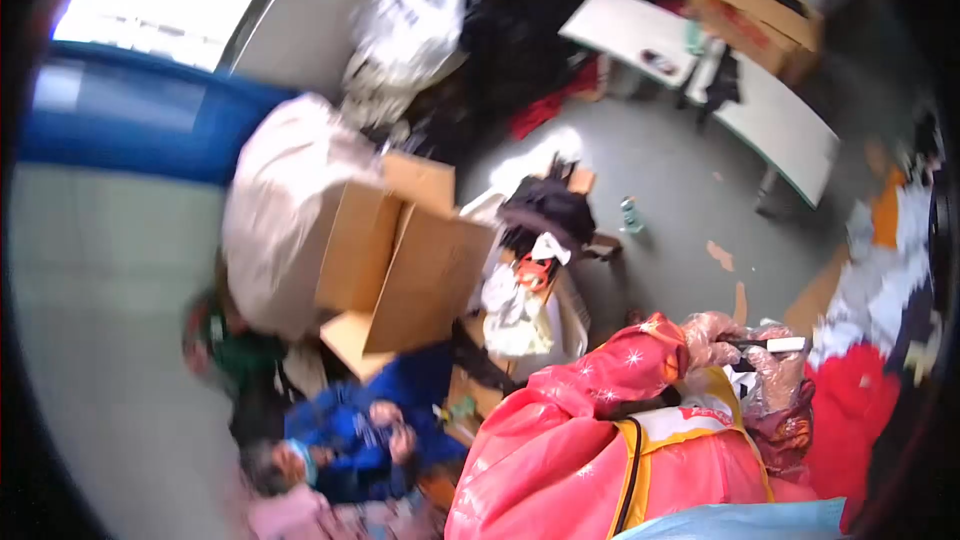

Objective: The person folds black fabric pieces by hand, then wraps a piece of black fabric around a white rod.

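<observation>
My left hand (710, 338), in a clear plastic glove and a pink-red flowered sleeve, is closed at the near end of a slim black-and-white item (784, 345). Just to its right, my right hand (780, 380), gloved the same way, is curled beneath the item's white end; its fingers are blurred, and what it grips is hidden. Between my hands and my chest a small white-and-black patch (742, 380) shows. My pink-red smock (560, 450) with yellow trim fills the lower part of the view.
Red cloth (850, 420) and pale cloth pieces (880, 280) lie at the right. An open cardboard box (430, 270), a large pale sack (290, 210) and a masked person in blue (350, 435) are on the left. Farther back stand a white table (780, 130) and a bottle (629, 215).
</observation>
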Tool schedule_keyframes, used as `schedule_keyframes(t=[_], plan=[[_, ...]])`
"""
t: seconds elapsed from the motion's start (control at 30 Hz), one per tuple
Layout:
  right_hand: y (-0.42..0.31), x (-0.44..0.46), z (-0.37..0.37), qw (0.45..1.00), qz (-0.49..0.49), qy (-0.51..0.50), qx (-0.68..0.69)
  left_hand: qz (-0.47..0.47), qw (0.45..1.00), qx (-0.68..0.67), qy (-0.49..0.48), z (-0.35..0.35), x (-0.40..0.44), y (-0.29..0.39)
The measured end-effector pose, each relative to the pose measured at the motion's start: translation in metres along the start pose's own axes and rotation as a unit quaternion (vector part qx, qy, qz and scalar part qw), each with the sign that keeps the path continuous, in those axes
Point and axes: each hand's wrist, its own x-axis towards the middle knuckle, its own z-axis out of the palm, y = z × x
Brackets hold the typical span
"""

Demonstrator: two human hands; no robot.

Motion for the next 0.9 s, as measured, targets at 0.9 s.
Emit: schedule_keyframes(t=[0.9], plan=[[0.021,-0.167,-0.054,0.781,-0.246,0.515,0.252,-0.134,0.838,-0.437,-0.299,0.192,0.092,-0.028]])
